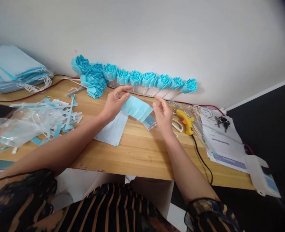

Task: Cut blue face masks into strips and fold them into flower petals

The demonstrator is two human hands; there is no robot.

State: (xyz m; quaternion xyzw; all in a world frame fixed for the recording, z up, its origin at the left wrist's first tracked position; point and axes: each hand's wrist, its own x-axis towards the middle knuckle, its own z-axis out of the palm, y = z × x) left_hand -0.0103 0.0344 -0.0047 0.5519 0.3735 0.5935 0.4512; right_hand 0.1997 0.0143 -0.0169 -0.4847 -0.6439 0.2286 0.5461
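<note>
A light blue pleated sheet (137, 108) is stretched between both hands above the wooden table (137, 154). My left hand (117, 100) pinches its left end between thumb and fingers. At its right end, my right hand (162, 112) holds the edge, thumb and fingers close together. A flat pale blue sheet (114, 130) lies on the table below my left hand. Under the held sheet's right end is a small darker blue piece (149, 122). Blue paper-like flowers (149, 79) on sticks lean in a row along the wall.
Blue scraps and a clear plastic bag (24, 127) lie at the left, before a stack of blue masks (14, 69). On the right are white-handled scissors (177, 126), a yellow glue gun (185, 121) with a black cord, papers (221, 138) and keys (222, 122).
</note>
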